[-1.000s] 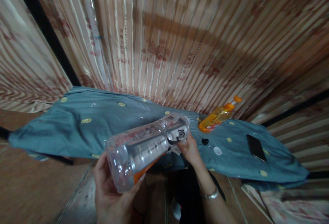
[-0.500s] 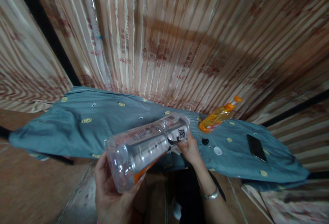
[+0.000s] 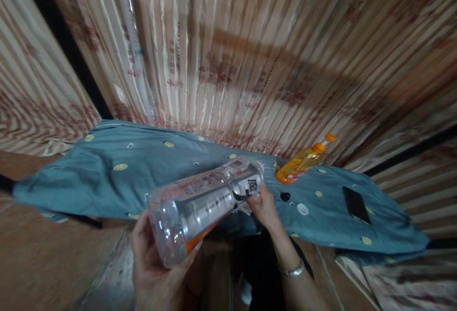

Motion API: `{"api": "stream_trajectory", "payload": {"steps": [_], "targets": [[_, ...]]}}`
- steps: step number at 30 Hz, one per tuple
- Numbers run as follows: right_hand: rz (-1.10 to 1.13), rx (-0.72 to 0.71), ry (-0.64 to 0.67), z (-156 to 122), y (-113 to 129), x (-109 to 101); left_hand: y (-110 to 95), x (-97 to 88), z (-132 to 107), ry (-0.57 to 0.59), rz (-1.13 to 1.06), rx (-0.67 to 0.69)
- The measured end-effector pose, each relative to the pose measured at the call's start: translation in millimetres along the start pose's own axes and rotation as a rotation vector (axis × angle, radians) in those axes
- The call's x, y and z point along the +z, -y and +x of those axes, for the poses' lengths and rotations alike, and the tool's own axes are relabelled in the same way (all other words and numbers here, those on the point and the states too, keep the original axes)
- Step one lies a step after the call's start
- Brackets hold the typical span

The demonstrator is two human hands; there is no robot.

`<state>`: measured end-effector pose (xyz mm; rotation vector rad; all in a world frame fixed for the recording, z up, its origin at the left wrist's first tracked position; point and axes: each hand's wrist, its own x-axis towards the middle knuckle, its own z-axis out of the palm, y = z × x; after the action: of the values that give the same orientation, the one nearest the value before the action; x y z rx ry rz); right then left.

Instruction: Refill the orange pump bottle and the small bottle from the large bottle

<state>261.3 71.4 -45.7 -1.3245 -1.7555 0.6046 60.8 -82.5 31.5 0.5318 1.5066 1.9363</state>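
Observation:
My left hand (image 3: 157, 273) grips the base of a large clear plastic bottle (image 3: 203, 204), held nearly level and pointing away from me over the blue cloth (image 3: 107, 177). The bottle carries a clear label with print and an orange patch on its underside. At the bottle's far neck end, my right hand (image 3: 263, 208) is closed around a bit of white material I cannot name; a metal bracelet circles that wrist.
The blue patterned cloth covers a low surface before a striped curtain (image 3: 232, 54). On it lie an orange dish-soap bottle (image 3: 303, 161), a small black cap (image 3: 284, 196), a white cap (image 3: 302, 209) and a dark phone (image 3: 355, 205). Brown floor lies at the left.

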Motion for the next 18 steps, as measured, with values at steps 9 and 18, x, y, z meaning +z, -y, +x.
{"api": "stream_trajectory", "payload": {"steps": [9,18], "targets": [[-0.007,-0.018,-0.016,-0.2,-3.6,1.7,-3.3,3.0,-0.1,-0.011,0.019,0.026],[-0.012,0.001,-0.01,-0.1,-1.8,0.2,-0.7,0.3,0.7,-0.008,0.049,0.038]]}}
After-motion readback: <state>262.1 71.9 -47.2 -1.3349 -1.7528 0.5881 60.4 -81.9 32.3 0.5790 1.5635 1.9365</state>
